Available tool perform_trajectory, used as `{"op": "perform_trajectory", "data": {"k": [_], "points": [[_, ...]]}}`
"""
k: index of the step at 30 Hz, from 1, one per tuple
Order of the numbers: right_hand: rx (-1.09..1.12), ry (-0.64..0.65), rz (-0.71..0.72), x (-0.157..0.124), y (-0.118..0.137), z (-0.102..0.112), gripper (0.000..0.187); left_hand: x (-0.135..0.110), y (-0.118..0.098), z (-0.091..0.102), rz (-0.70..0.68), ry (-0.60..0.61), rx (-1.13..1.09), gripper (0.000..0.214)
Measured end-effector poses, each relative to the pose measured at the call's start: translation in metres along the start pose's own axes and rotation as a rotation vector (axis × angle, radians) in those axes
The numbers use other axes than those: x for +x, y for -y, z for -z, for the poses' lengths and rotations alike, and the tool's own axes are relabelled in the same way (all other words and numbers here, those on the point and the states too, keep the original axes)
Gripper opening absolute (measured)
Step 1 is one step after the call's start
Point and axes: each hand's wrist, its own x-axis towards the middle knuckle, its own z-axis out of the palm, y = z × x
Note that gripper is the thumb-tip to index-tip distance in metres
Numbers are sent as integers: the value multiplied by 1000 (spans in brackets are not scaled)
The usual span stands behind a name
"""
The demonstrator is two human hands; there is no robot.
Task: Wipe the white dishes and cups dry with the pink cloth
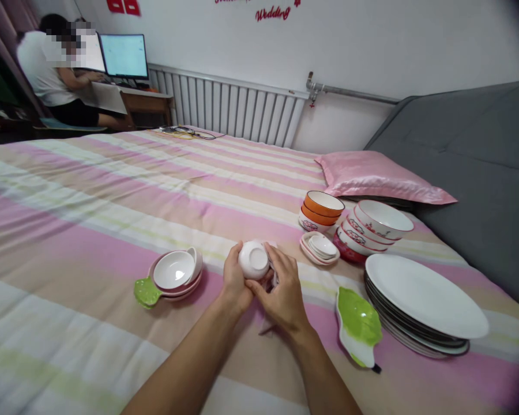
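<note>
A small white bowl point(254, 260) is held upside down, its base ring toward me, just above the striped bedsheet point(112, 190). My left hand point(236, 281) grips its left side with curled fingers. My right hand point(281, 288) closes on its right side, and a bit of white cloth or paper shows under that hand. To the left lies a stack of small dishes point(176, 272) on a green leaf-shaped dish. A green leaf-shaped dish point(358, 325) lies just right of my right wrist.
Stacks of orange bowls point(323, 208), red-patterned bowls point(374, 226), small saucers point(321, 247) and large white plates point(424, 300) stand at the right. A pink pillow point(374, 176) and grey headboard lie beyond. A person sits at a desk with monitors, far left.
</note>
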Motion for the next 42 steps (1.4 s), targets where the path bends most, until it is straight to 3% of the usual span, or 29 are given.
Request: {"op": "perform_trajectory", "data": {"k": [6,11,22,31,37,42], "points": [[-7,-29,-19,2,-1,2,65,1,1,-2,10,125,2,45],[35,-75,-35,1,-3,1,60,0,0,-2,32,148,18,52],[155,-123,-119,-2,-2,0,54,-9,-5,-6,36,196,74,41],[483,-182,-249,-2,-1,3,52,-10,-4,-4,24,439,43,27],[610,-224,-295,0,0,6,48,-8,2,-3,-93,489,184,30],[705,-258,-320,2,1,6,43,-4,5,2,-233,460,224,38]]}}
